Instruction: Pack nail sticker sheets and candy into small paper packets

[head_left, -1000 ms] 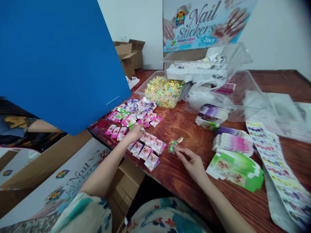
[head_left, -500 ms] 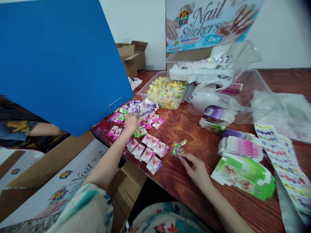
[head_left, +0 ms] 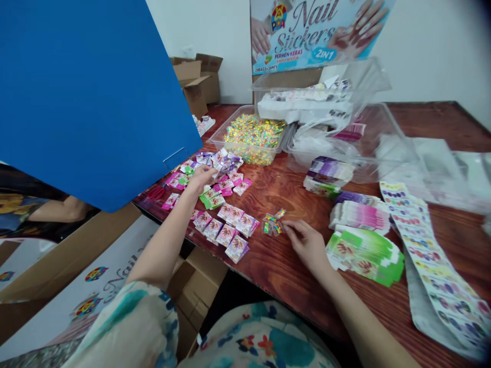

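Wooden table (head_left: 291, 189), left hand (head_left: 201, 176) on packets (head_left: 215, 174), blue board (head_left: 88, 97) hiding co-worker

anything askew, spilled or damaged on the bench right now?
Nothing spilled or damaged that shows. The loose packets under the left hand lie in a jumbled heap, unlike the neat rows nearer the table edge. The sticker sheet strip at the right runs on toward the table's near edge. The right hand touches small candy bags.

surface: wooden table (head_left: 291, 266) | on it: sachets (head_left: 224, 232), clear tubs (head_left: 249, 135), flat cartons (head_left: 364, 250), sticker sheets (head_left: 433, 260)
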